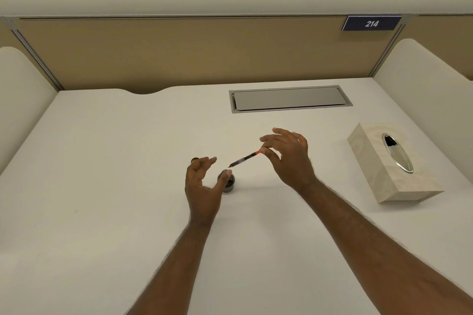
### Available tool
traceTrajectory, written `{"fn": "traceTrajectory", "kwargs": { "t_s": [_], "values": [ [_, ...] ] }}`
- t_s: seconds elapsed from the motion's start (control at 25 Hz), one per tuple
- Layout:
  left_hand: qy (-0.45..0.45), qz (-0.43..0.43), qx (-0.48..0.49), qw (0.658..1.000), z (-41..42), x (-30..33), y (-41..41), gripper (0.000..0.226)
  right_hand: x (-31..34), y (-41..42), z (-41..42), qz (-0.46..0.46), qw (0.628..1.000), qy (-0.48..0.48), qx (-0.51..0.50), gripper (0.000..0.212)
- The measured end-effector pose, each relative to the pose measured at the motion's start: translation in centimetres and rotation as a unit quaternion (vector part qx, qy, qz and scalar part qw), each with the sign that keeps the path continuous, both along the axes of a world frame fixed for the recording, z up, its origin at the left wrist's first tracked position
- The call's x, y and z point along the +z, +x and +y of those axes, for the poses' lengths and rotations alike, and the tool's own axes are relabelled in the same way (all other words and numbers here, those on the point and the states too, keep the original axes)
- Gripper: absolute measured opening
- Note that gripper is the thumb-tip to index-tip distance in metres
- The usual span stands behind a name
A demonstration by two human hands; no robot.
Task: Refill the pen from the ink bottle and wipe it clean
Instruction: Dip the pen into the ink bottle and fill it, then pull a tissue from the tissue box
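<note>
A small dark ink bottle point(228, 184) stands uncapped on the white desk point(102, 174). My left hand point(202, 186) is loosely curled beside it, thumb resting against the bottle's rim, fingers spread above. My right hand point(286, 158) pinches the red-tipped end of a slim pen part point(244, 159) between thumb and forefinger. The pen slants down to the left, its nib hanging just above the bottle's mouth without touching. A small dark cap point(195, 160) lies on the desk behind my left fingers, mostly hidden.
A pale marble-patterned tissue box point(391, 169) with an oval chrome opening sits at the right. A grey metal cable hatch point(289, 98) is set in the desk's far side. Tan partition panels enclose the desk, with a sign reading 214.
</note>
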State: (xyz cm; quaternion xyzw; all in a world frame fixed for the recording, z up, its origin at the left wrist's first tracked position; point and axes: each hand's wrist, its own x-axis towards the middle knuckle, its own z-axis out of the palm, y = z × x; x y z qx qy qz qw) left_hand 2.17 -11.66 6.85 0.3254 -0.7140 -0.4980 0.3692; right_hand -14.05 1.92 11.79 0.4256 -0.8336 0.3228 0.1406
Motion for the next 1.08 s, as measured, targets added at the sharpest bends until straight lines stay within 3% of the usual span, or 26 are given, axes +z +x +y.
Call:
{"fn": "traceTrajectory", "kwargs": {
  "t_s": [0.16, 0.36, 0.68, 1.08],
  "values": [
    [0.186, 0.053, -0.024, 0.981, 3.2, 1.5, -0.2, 0.016, -1.0, -0.2, 1.2, -0.12, 0.983, -0.124, -0.057, 0.012],
    [0.266, 0.023, -0.094, 0.959, 5.9, 3.1, -3.3, 0.017, -1.5, 0.2, 2.9, -0.328, 0.915, -0.222, -0.081, 0.01],
    [0.299, 0.033, -0.102, 0.948, 8.0, 4.7, -7.6, 0.024, -1.8, 1.1, 5.0, -0.553, 0.763, -0.322, -0.092, 0.013],
    [0.297, 0.04, -0.058, 0.952, 9.9, 4.9, -9.9, 0.018, -1.9, 0.6, 6.9, -0.653, 0.679, -0.322, -0.1, 0.015]
  ]
}}
